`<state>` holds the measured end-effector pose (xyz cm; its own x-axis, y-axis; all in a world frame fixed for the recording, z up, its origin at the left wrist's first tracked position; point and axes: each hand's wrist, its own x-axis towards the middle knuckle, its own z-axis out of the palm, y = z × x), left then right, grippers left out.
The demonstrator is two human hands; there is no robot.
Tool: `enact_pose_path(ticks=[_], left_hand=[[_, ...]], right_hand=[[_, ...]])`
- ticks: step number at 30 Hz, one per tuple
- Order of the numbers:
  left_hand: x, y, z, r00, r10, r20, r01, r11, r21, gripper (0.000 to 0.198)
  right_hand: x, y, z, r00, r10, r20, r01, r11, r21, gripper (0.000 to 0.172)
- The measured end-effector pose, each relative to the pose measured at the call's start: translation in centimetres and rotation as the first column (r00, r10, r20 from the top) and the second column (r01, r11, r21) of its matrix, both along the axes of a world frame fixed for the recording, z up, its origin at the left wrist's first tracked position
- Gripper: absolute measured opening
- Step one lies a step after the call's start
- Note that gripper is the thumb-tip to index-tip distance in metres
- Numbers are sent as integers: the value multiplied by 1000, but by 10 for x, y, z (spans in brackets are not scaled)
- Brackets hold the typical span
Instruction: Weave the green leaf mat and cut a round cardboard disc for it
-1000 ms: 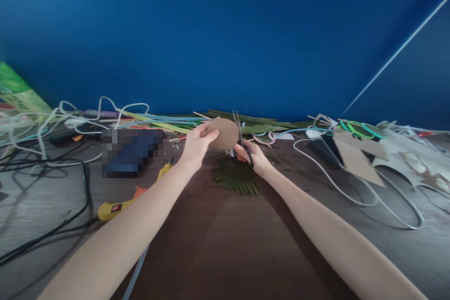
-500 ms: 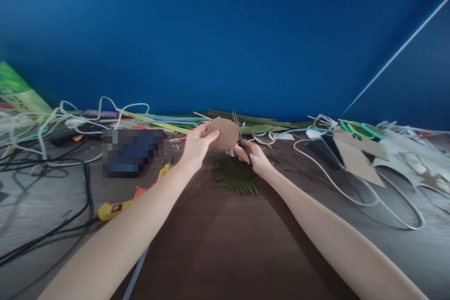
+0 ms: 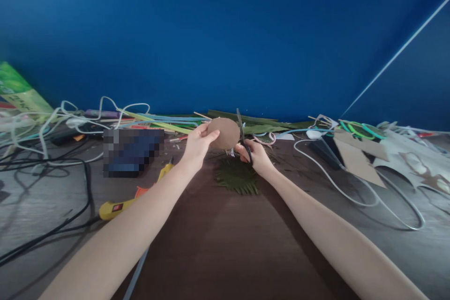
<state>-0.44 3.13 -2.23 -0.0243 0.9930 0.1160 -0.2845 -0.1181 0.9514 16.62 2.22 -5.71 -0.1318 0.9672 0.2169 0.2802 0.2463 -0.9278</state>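
Left hand [image 3: 198, 145] pinches the left edge of a brown cardboard disc [image 3: 223, 133], holding it upright above the dark table [image 3: 225, 243]. Right hand [image 3: 256, 155] is closed through the handles of black scissors [image 3: 242, 137], whose blades touch the disc's right edge. Green cut leaf pieces [image 3: 237, 181] lie just below; a yellow glue gun [image 3: 121, 205] lies to the left.

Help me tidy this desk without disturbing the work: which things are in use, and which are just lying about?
In use:
left hand holding the cardboard disc
right hand holding the scissors at the disc's edge

Lying about:
green fringe under the hands
yellow glue gun
black cables
white cord
cardboard scraps
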Motion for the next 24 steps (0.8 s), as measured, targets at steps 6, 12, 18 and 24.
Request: enact_pose_path(ticks=[6, 12, 18, 24], left_hand=[[-1, 6, -1, 996, 35, 80, -39, 998, 54, 15], [0, 3, 2, 986, -18, 165, 14, 1000, 22, 21], [0, 1, 5, 978, -32, 204, 24, 999, 41, 13], [-1, -2, 4, 992, 13, 123, -22, 997, 70, 47]], right_hand=[[-1, -1, 0, 989, -13, -146, 18, 999, 36, 55], [-1, -1, 0, 988, 25, -152, -25, 1000, 1, 54], [-1, 0, -1, 994, 4, -111, -8, 999, -34, 51], [2, 3, -7, 1000, -1, 2, 1, 1000, -14, 46]])
